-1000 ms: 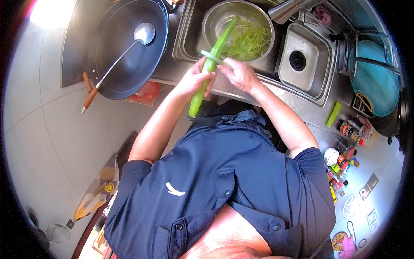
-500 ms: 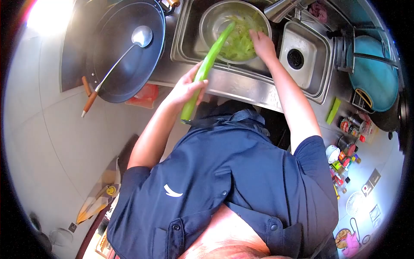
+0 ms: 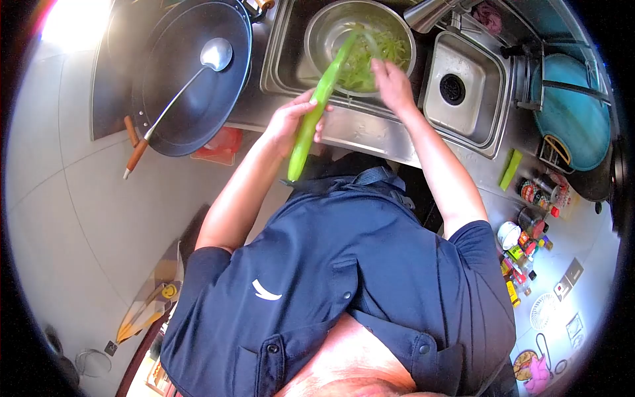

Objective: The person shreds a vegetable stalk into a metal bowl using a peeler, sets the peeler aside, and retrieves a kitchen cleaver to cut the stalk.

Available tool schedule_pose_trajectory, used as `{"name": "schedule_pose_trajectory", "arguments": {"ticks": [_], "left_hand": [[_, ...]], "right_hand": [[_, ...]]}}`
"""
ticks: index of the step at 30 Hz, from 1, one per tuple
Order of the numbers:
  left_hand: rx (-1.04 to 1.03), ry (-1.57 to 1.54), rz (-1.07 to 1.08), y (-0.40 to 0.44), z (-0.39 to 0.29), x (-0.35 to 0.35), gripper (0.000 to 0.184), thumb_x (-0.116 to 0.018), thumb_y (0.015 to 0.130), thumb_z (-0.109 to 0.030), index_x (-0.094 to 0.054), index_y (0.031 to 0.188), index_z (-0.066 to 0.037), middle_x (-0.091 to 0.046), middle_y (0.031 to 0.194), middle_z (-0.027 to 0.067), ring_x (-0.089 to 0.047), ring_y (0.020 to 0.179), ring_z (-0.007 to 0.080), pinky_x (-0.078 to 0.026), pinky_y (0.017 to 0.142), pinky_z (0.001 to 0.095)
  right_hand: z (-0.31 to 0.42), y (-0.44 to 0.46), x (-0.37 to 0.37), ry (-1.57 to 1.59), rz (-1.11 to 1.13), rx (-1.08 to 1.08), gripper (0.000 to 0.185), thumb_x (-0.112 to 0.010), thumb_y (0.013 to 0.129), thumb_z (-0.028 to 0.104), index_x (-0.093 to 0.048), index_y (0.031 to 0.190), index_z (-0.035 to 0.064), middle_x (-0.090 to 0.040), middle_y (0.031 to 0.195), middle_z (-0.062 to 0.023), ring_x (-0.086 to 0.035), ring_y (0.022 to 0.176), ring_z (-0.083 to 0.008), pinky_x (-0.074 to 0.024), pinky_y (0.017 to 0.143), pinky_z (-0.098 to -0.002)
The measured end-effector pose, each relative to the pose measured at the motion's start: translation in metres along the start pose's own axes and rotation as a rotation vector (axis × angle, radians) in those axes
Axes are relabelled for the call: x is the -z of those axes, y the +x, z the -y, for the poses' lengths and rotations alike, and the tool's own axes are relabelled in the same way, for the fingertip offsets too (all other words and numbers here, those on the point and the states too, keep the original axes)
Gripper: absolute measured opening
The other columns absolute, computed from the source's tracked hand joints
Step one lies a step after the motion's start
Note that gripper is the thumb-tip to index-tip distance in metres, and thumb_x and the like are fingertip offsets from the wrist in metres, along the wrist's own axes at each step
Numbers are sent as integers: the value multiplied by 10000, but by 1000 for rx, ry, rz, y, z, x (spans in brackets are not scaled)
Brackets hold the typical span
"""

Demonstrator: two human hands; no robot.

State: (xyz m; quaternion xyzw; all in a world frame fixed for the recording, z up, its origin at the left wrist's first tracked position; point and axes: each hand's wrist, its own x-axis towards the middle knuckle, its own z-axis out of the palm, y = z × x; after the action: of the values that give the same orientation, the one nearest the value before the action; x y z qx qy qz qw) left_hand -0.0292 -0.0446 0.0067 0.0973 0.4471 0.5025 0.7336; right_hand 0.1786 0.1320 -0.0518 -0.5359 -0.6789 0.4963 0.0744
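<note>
Left hand (image 3: 295, 119) gripping green stalk (image 3: 327, 83); right hand (image 3: 395, 86), over steel bowl (image 3: 322, 41), gripping blurred peeler (image 3: 372, 46)

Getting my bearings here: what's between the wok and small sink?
A counter strip, then the big sink with the bowl of peelings; the stalk and right hand extend over it, in the head view.

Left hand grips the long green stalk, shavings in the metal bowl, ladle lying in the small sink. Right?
One error, the ladle: the head view shows it resting in the wok. The left hand does grip the long green stalk, and shavings are in the metal bowl.
</note>
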Motion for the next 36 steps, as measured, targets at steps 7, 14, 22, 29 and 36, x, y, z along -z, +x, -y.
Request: {"name": "schedule_pose_trajectory", "arguments": {"ticks": [7, 14, 22, 29, 36], "left_hand": [[25, -41, 3, 9, -4, -4, 491, -447, 1012, -194, -415, 1470, -23, -586, 1028, 101, -522, 654, 147, -451, 470, 264], [46, 26, -33, 4, -5, -9, 410, -437, 1015, -160, -460, 1402, -26, -565, 972, 93, -511, 621, 139, -429, 443, 251], [104, 101, -15, -20, -5, -9, 568, -458, 1013, -177, -348, 1560, -73, -556, 962, 85, -495, 602, 121, -439, 452, 245], [85, -106, -5, -6, 3, 10, 442, -416, 1046, -221, -359, 1463, -87, -529, 958, 73, -465, 612, 113, -412, 439, 238], [101, -222, -5, 8, -1, 4, 409, -397, 1051, -215, -390, 1440, -87, -526, 950, 74, -462, 599, 114, -414, 426, 231]], "right_hand": [[26, -55, -35, 15, 140, 392, 431, -532, 1018, 516, -681, 1109, 122, -694, 903, -210, -675, 861, -424, -516, 717, -480], [18, -53, -37, -98, 148, 500, 415, -551, 1002, 518, -680, 1139, 149, -703, 901, -202, -687, 869, -407, -524, 718, -502], [-42, 70, 14, -405, 5, 6, 602, -367, 1059, 534, -663, 1258, 50, -670, 1244, -244, -641, 1176, -401, -501, 1000, -487], [-8, 36, 11, -113, -78, 184, 603, -422, 1039, 559, -663, 1066, 7, -693, 1044, -266, -677, 952, -427, -508, 855, -514], [16, -52, -45, 17, 168, 465, 421, -524, 1023, 490, -641, 1060, 87, -680, 857, -229, -660, 816, -462, -510, 702, -509]]}}
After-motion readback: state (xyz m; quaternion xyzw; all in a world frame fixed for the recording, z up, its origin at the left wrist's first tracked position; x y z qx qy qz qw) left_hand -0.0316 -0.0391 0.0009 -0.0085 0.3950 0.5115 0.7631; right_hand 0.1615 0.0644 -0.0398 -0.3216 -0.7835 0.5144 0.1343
